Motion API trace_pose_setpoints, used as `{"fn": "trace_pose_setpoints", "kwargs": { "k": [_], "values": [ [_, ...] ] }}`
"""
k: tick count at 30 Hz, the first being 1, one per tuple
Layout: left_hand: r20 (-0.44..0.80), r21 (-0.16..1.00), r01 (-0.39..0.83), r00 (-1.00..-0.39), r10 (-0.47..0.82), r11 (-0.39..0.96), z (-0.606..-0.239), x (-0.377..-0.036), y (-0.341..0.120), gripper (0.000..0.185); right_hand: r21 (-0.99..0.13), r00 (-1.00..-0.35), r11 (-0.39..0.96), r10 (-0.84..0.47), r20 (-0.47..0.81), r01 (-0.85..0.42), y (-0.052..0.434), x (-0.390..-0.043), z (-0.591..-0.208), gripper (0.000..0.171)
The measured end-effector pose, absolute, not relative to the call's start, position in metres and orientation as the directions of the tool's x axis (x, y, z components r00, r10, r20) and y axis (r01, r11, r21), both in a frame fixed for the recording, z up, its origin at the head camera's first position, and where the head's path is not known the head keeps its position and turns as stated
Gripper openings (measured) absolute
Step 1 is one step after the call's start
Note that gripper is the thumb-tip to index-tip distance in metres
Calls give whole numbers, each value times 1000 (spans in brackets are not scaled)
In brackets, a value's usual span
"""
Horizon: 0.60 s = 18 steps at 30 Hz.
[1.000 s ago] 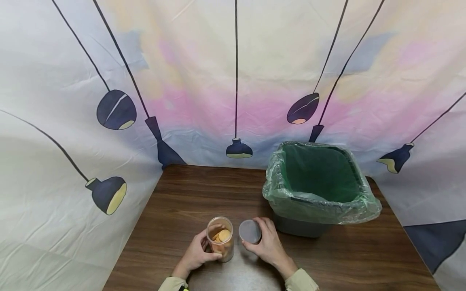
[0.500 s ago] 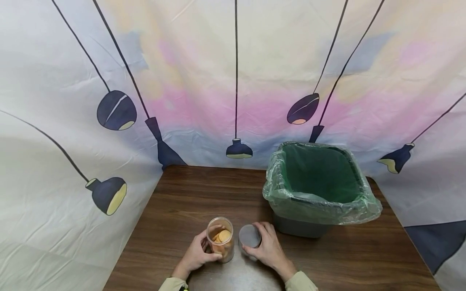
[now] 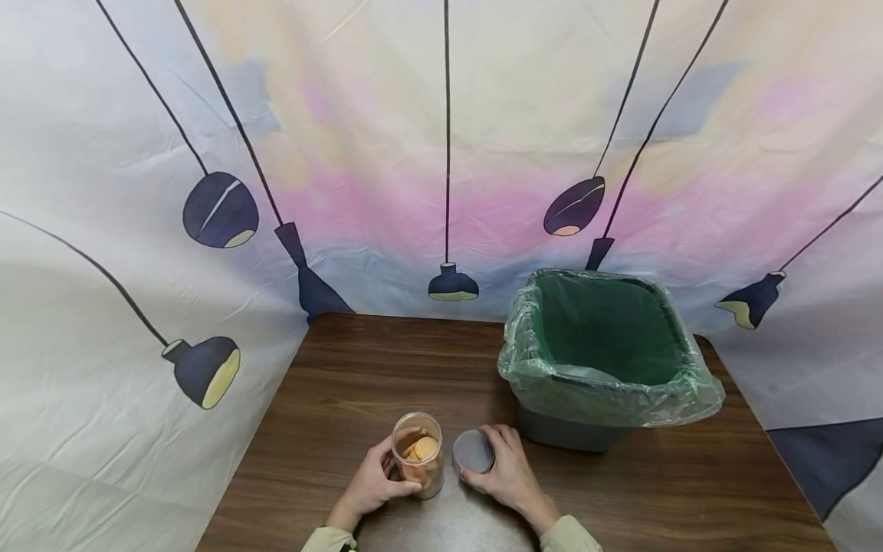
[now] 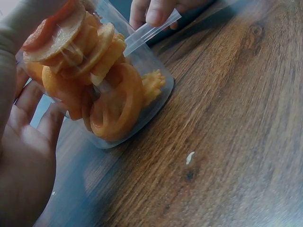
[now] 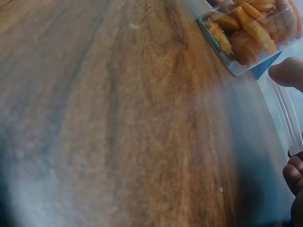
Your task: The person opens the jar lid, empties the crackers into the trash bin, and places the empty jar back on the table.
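My left hand (image 3: 373, 480) grips a clear plastic jar (image 3: 431, 479) from its left side, thumb in front and fingers behind. The jar stands with its top uncovered and holds orange and yellow snack pieces (image 4: 116, 101), some of them round. Just to its right, my right hand (image 3: 510, 474) holds the round translucent lid (image 3: 472, 451) by its edge, between thumb and fingers. Seen edge-on in the right wrist view, the lid (image 5: 287, 113) is above the tabletop, a small gap from the jar (image 5: 251, 35).
A dark bin (image 3: 572, 432) with a green plastic liner (image 3: 524, 360) stands on the wooden table (image 3: 386, 360), behind and right of the right hand. A small white crumb (image 4: 190, 157) lies on the wood. Behind the table hangs a cloth (image 3: 386, 192) printed with lamps.
My right hand and the lid have shifted slightly toward the near edge of the table. The left hand and the jar have stayed in place.
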<state>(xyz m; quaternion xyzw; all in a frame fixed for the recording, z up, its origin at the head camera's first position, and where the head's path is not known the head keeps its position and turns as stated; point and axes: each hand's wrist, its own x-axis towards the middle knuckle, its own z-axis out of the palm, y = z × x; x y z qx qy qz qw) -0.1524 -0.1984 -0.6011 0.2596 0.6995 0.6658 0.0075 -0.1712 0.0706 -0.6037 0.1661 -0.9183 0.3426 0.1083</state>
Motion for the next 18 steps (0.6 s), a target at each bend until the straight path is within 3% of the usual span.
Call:
{"fn": "trace_pose_setpoints", "kwargs": {
  "k": [18],
  "values": [
    [319,940,340,-873,368,-8,-600,-152,-199,77,-616,-932,700,-245,266,-360,72,-169,-610,73]
  ]
}}
